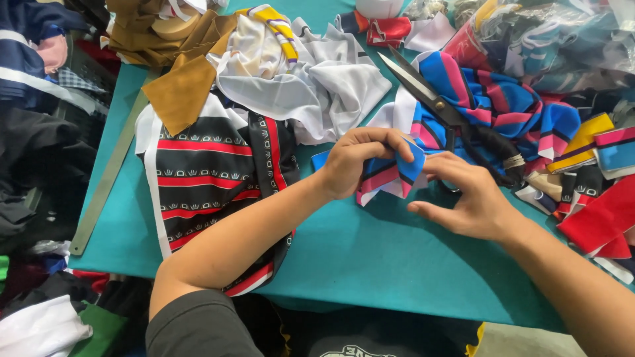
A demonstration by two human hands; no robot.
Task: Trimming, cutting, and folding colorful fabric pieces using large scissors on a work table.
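Between left hand (350, 165) and right hand (466, 198), striped fabric piece (389, 175).

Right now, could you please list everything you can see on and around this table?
table: one, teal, fills the middle
striped scrap: one, blue, pink and white, pinched between both hands
scissors: one pair, black, lying on the striped pile
striped pile: one, blue and pink, upper right
patterned cloth: one, black, red and white, left of centre
white cloth: one, crumpled, top centre
brown cloth: one, top left
ruler: one, grey, table's left edge
red strip: one, right edge
left hand: grips scrap
right hand: fingers on scrap
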